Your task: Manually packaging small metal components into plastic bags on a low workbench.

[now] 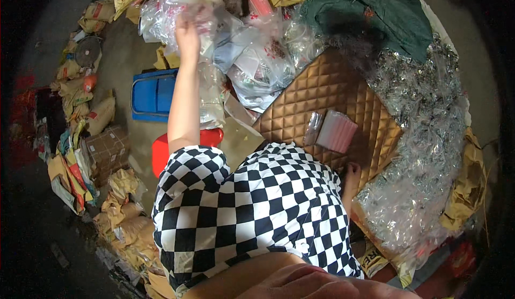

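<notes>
My left arm stretches far forward, and my left hand [188, 24] reaches into a heap of clear plastic bags [161, 17]. Motion smears its fingers, so their grip is unclear. My right hand [352, 171] rests low at the near right edge of a brown quilted work surface [300, 95]; its fingers are mostly hidden. On that surface, close to my right hand, lies a clear-wrapped bundle of pink-and-white sticks or tubes [337, 131]. Beside the bundle sits a small clear plastic packet [313, 127].
Many small clear-wrapped pieces [418, 111] pile up along the right. A dark green sack [370, 9] stands at the far right. To the left are a blue plastic stool [154, 94], a red plastic stool [161, 157], a cardboard box [107, 151] and several brown sacks.
</notes>
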`<state>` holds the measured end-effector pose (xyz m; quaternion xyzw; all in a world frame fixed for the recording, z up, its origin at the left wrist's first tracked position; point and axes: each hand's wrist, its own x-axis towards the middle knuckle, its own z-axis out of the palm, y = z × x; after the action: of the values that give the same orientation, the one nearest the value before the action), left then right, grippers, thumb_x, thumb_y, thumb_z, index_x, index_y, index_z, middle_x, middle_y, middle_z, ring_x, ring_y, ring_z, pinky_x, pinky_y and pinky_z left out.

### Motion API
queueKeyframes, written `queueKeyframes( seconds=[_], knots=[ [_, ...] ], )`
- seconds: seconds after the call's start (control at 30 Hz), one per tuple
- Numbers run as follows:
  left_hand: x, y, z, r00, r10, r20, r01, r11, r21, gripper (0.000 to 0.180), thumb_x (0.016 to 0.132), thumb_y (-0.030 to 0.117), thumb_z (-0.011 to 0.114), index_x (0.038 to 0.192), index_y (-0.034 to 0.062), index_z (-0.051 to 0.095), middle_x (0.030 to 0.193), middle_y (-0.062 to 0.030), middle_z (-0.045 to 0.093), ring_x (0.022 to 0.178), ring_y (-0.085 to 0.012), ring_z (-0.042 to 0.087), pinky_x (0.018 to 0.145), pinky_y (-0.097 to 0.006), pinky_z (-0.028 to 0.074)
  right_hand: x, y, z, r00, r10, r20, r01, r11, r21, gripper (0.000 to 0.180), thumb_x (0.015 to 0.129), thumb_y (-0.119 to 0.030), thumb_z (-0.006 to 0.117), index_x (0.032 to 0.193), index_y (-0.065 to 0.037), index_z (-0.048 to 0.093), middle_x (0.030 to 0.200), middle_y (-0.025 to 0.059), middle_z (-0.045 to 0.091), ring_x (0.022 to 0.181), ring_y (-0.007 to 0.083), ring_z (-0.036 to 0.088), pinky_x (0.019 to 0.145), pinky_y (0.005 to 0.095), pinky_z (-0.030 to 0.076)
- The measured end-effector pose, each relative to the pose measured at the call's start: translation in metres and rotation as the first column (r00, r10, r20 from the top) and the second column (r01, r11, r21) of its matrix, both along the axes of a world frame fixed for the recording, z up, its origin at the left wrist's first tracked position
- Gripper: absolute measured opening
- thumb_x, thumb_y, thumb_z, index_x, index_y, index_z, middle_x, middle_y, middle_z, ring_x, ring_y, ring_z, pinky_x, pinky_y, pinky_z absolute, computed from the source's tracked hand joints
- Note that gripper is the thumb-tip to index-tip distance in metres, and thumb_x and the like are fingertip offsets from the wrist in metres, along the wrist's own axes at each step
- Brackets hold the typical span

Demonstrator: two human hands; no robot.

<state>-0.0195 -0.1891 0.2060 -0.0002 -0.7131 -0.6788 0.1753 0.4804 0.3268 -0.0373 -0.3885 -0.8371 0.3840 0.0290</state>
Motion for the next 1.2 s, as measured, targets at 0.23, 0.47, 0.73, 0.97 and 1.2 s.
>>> queueKeyframes(
  seconds=[0.23, 0.47, 0.73, 0.97, 1.2],
  knots=[
    [0.01, -0.034, -0.021, 0.842, 0.225, -0.49, -0.501, 0.661, -0.558, 0.062, 0.087, -0.001, 0.049, 0.146, 0.0155, 0.042, 0.15, -0.0144, 0.042, 0.135, -0.0383, 0.042, 0.111, -0.052, 0.032, -0.026, -0.021, 0.059, 0.999, 0.002, 0.05, 0.001, 0.999, -0.041, 0.031, 0.087, -0.021, 0.067, 0.108, 0.002, 0.064, 0.107, 0.0215, 0.066, 0.1, 0.0356, 0.06, 0.091, 0.0404, 0.046],
    [-0.009, 0.009, -0.101, 0.987, 0.149, 0.056, -0.009, 0.407, -0.914, 0.057, 0.095, 0.035, 0.05, 0.149, 0.0254, 0.037, 0.158, -0.0138, 0.027, 0.142, -0.0438, 0.026, 0.109, -0.068, 0.021, -0.011, -0.002, 0.031, 0.997, 0.042, 0.065, -0.049, 0.992, 0.117, 0.04, 0.091, -0.027, 0.063, 0.118, 0.001, 0.059, 0.117, 0.0236, 0.062, 0.11, 0.0385, 0.057, 0.098, 0.0423, 0.042],
    [-0.079, -0.031, -0.121, 0.916, 0.396, -0.06, -0.206, 0.338, -0.918, 0.049, 0.095, 0.038, 0.047, 0.137, 0.0145, 0.052, 0.149, -0.0117, 0.043, 0.138, -0.033, 0.037, 0.111, -0.051, 0.032, -0.005, 0.012, 0.02, 0.981, 0.023, 0.194, -0.013, 0.998, -0.055, 0.045, 0.093, -0.029, 0.06, 0.127, 0.0, 0.055, 0.129, 0.0234, 0.057, 0.119, 0.0381, 0.053, 0.104, 0.0396, 0.039],
    [-0.121, -0.001, -0.035, 0.909, 0.225, 0.352, 0.336, 0.11, -0.936, 0.05, 0.094, 0.04, 0.041, 0.135, 0.0161, 0.056, 0.143, -0.0121, 0.05, 0.134, -0.0314, 0.044, 0.112, -0.044, 0.033, 0.008, 0.022, -0.004, 0.996, -0.001, 0.089, 0.007, 0.998, -0.062, 0.06, 0.095, -0.026, 0.057, 0.143, 0.004, 0.039, 0.145, 0.0234, 0.045, 0.134, 0.0359, 0.043, 0.112, 0.0381, 0.033],
    [-0.143, -0.013, -0.025, 0.938, 0.307, 0.161, 0.171, -0.004, -0.985, 0.055, 0.095, 0.038, 0.036, 0.145, 0.0179, 0.045, 0.15, -0.0114, 0.043, 0.142, -0.0329, 0.033, 0.115, -0.053, 0.022, 0.004, 0.025, -0.01, 0.982, -0.037, -0.186, 0.042, 0.999, 0.025, 0.014, 0.089, -0.012, 0.057, 0.096, 0.0, 0.059, 0.085, 0.0057, 0.058, 0.075, 0.0163, 0.051, 0.07, 0.0294, 0.044]
  ],
)
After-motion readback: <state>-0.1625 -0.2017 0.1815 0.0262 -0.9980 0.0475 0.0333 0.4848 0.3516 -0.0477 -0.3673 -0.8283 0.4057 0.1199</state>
